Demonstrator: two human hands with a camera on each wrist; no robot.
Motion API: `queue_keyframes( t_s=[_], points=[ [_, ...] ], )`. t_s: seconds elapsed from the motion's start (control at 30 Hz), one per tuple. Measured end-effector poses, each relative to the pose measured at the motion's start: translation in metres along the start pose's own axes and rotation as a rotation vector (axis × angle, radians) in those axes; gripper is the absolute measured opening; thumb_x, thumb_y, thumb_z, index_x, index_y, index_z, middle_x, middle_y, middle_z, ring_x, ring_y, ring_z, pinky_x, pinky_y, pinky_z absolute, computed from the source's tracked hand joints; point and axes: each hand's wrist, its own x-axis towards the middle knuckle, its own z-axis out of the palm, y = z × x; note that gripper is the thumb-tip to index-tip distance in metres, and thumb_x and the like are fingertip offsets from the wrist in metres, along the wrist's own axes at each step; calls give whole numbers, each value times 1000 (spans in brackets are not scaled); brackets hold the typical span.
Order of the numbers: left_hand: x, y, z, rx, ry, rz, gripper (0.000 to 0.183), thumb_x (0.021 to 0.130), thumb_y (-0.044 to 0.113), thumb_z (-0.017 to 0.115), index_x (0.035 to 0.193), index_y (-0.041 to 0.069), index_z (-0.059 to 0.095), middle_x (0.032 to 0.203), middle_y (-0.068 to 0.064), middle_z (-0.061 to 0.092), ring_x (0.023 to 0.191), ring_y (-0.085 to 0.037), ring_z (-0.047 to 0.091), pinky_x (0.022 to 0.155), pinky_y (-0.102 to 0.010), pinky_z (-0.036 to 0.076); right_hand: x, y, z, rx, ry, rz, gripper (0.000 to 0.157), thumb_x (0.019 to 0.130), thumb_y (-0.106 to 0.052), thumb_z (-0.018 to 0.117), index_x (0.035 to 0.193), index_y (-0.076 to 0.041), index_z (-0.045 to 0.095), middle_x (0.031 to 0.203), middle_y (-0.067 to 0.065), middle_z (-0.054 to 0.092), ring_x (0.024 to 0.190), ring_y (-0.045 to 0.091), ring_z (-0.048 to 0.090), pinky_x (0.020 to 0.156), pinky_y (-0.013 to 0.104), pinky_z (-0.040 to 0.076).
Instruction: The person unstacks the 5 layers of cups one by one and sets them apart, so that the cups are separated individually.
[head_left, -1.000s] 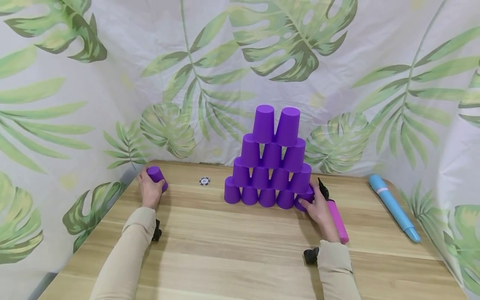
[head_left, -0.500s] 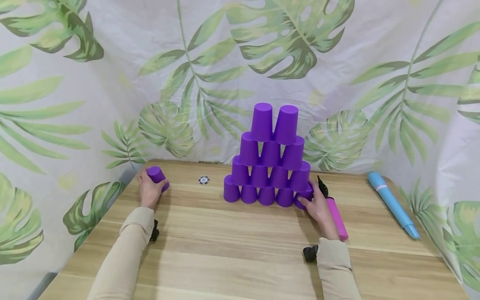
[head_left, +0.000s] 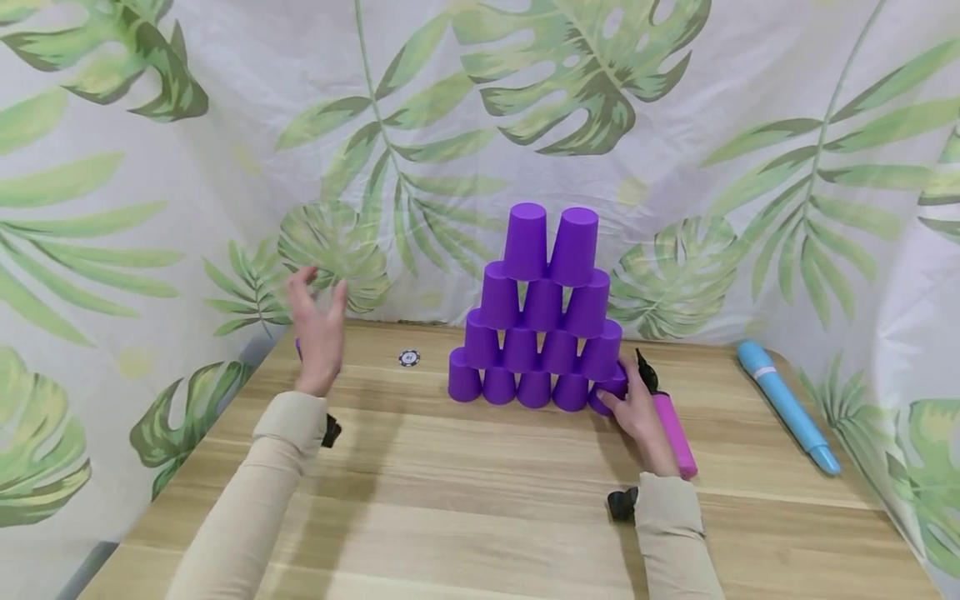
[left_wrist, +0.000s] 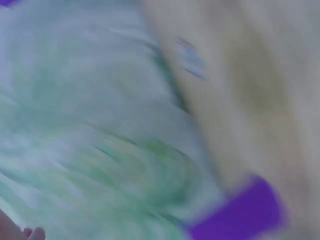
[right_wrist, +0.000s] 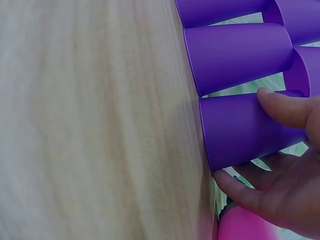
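Note:
My left hand (head_left: 321, 337) is raised at the left with thumb and fingers apart, holding nothing. Behind it a single purple cup (head_left: 299, 348) stands on the table, mostly hidden by the hand; the blurred left wrist view shows this cup (left_wrist: 240, 215) apart from the fingertips. Upside-down purple cups form a stacked pyramid (head_left: 519, 350), its top row two cups (head_left: 527, 242). At its lower right corner my right hand (head_left: 637, 412) grips the end cup (right_wrist: 245, 131) of the bottom row, thumb on the near side and fingers around the other.
A black-and-white poker chip (head_left: 408, 357) lies between the single cup and the pyramid. Right of my right hand lies a pink hand pump (head_left: 677, 433) with a black nozzle, and farther right a blue pump (head_left: 787, 404). A leaf-print cloth (head_left: 420, 167) hangs behind the wooden table (head_left: 450, 500).
My left hand has let go of the single cup and lifted up and slightly right, its fingers opening. The cup stays at the far left. My right hand keeps its hold at the pyramid.

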Motion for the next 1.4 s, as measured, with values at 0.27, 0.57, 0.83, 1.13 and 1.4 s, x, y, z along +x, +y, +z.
queue_keyframes(
  t_s=[0.27, 0.57, 0.83, 1.13, 1.4],
  points=[
    [-5, 125, 56, -410, -236, 7, 57, 91, 9, 64, 139, -1, 35, 136, -15, 43, 126, -26, 43, 107, -38, 39, 0, -2, 1, -4, 1, 6, 73, 86, 4, 64, 148, 0, 25, 136, 34, 42, 125, 48, 43, 107, 56, 31],
    [-13, 164, 133, -427, -477, 44, 77, 88, 21, 70, 149, 12, 24, 143, -12, 37, 130, -26, 40, 107, -40, 36, -4, 0, 3, 1, 7, 59, 74, 87, 3, 64, 149, -3, 25, 136, 32, 42, 124, 47, 43, 104, 57, 33],
    [-4, 174, 147, -301, -456, 45, 71, 87, 27, 68, 145, 10, 31, 131, -9, 44, 115, -22, 50, 98, -33, 42, -2, 1, 5, -10, 25, 51, 73, 85, 3, 66, 148, -3, 27, 134, 33, 45, 122, 48, 45, 104, 56, 35],
    [-2, 177, 152, -257, -461, 68, 66, 85, 16, 71, 140, 6, 36, 125, -12, 46, 109, -24, 50, 89, -26, 44, -1, 1, 4, -25, 14, 63, 73, 87, 2, 65, 149, -5, 26, 133, 33, 45, 121, 47, 46, 103, 56, 35],
    [-1, 179, 154, -230, -450, 79, 63, 83, 14, 71, 137, 6, 38, 124, -13, 48, 108, -24, 50, 88, -28, 45, 1, 1, 5, -11, 23, 47, 74, 85, 3, 66, 148, -4, 27, 133, 32, 46, 121, 47, 46, 103, 56, 35]
  ],
)
